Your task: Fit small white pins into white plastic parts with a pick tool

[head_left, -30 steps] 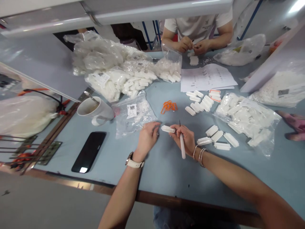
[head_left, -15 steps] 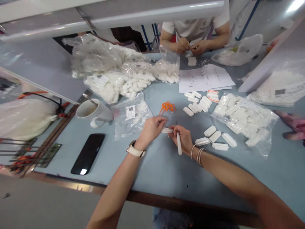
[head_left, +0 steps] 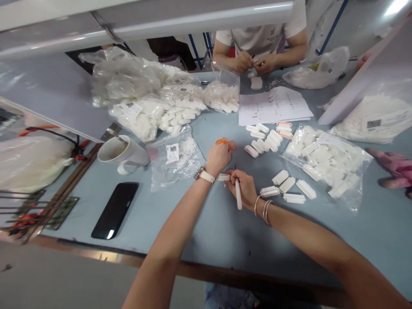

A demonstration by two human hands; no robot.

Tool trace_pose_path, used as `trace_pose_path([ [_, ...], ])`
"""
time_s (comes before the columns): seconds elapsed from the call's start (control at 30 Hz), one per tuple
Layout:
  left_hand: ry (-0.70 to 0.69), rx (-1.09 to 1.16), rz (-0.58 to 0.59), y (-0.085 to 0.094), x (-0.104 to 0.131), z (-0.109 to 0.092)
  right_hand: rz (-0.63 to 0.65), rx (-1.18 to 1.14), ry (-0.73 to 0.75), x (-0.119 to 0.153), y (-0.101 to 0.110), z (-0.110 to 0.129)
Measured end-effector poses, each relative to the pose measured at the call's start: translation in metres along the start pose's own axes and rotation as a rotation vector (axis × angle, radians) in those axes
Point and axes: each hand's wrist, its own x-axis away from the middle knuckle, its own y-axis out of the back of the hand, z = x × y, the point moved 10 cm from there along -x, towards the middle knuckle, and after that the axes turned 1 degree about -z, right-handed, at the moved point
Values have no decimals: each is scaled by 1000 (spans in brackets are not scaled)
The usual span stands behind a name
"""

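My left hand point(head_left: 219, 158) is over the small pile of orange plastic frames point(head_left: 227, 142) at mid-table. Its fingertips are hidden behind the hand, so I cannot make out whether it grips one. My right hand point(head_left: 243, 188) is closed around a slim white-handled tool point(head_left: 238, 195) with a thin dark tip pointing away from me. Between its thumb and fingers it also holds a small white plastic housing point(head_left: 223, 177), which sticks out to the left near my left wrist. Right of this hand lie several loose white housings point(head_left: 287, 184).
More white housings point(head_left: 264, 139), two edged in orange, lie beyond my hands. Bags of white parts point(head_left: 328, 159) stand right and at back left point(head_left: 180, 111). A mug with a spoon point(head_left: 124, 152), a phone point(head_left: 115, 210) and printed sheets point(head_left: 273, 105) lie around. A co-worker's hands point(head_left: 254, 63) work opposite.
My left hand has moved forward and right, from beside the white housing to the orange frames. My right hand keeps the tool and housing in about the same place.
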Motion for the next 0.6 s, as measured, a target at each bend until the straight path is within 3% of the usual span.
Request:
trace_pose_path([
  [0.23, 36, 323, -28, 21, 17, 29, 6, -26, 21, 0, 1, 3],
  [0.43, 55, 803, -18, 46, 66, 45, 9, -60, -9, 1, -1, -3],
  [0.6, 57, 895, -98, 49, 97, 48, 28, -93, -26, 2, -3, -7],
])
